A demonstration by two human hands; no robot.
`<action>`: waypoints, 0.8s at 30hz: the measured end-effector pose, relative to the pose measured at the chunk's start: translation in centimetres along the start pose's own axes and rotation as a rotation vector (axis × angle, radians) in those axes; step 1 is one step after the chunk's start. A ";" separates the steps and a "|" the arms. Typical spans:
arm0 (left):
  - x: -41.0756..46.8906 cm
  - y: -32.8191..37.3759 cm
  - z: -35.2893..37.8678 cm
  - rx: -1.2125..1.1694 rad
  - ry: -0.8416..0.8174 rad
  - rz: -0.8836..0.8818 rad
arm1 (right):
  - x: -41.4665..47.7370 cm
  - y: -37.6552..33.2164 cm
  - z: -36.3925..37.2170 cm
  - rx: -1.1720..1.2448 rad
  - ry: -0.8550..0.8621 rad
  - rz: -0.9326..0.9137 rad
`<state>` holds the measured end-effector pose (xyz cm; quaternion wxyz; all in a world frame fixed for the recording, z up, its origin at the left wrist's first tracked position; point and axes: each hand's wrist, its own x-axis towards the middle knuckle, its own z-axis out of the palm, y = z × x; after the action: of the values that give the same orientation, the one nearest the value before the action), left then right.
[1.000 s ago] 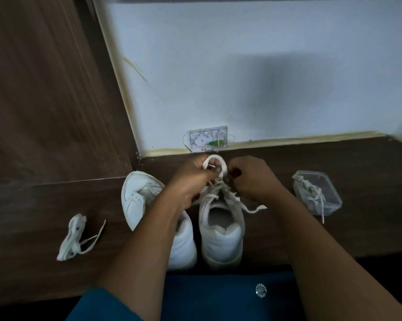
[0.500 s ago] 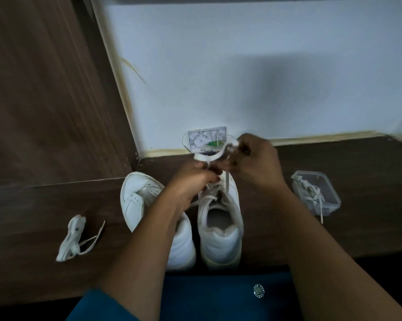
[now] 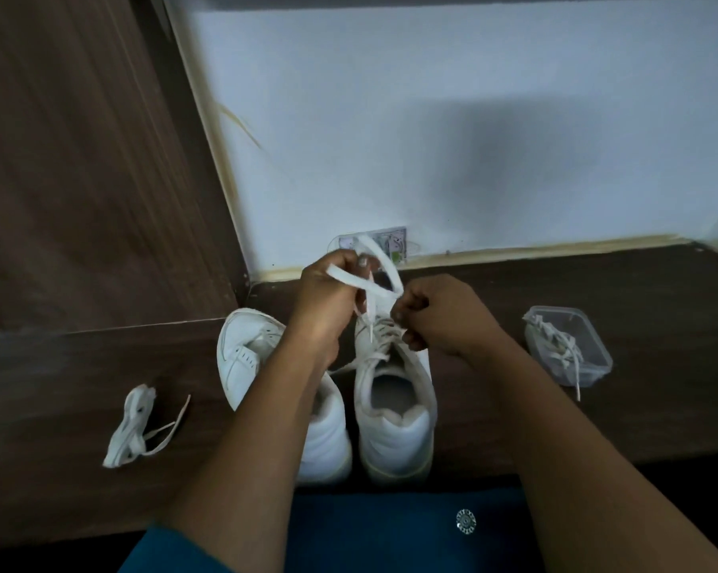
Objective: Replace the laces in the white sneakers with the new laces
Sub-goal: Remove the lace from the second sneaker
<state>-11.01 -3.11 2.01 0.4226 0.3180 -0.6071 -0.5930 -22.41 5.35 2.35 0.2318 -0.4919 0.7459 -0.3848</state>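
Note:
Two white sneakers stand side by side on the dark wooden floor, toes toward the wall. My left arm crosses over the left sneaker (image 3: 245,357). Above the toe of the right sneaker (image 3: 394,415) a white lace (image 3: 384,266) rises in a loop. My left hand (image 3: 328,299) grips one strand of that lace, raised over the shoe's front. My right hand (image 3: 444,316) is curled around the lace close to the eyelets. A loose bundle of white lace (image 3: 136,428) lies on the floor to the left.
A clear plastic container (image 3: 572,345) with more white laces sits on the floor at the right. A small wall plate (image 3: 390,244) is set low in the white wall behind the shoes. A wooden panel (image 3: 80,159) rises on the left. Blue cloth (image 3: 390,531) covers my lap.
My right hand has come down from near the wall plate to the shoe's eyelets. My left hand has risen, drawing the lace loop higher.

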 end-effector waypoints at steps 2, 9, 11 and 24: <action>0.9 -1.6 -0.8 0.275 0.100 -0.048 | 0.2 0.3 -0.1 -0.068 0.071 -0.039; 0.9 -1.9 -0.9 0.821 0.017 -0.087 | 0.1 -0.1 0.6 -0.482 -0.105 -0.193; 0.3 -1.3 -0.9 0.763 -0.061 0.041 | 0.3 -0.1 1.2 -0.524 -0.112 -0.177; -0.1 -0.7 -2.1 0.428 -0.354 -0.275 | 0.7 0.4 2.4 -0.520 -0.017 -0.040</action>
<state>-9.14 -4.07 1.15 0.1496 0.3707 -0.7339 -0.5493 -21.21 3.95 0.65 0.0962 -0.5528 0.8079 -0.1804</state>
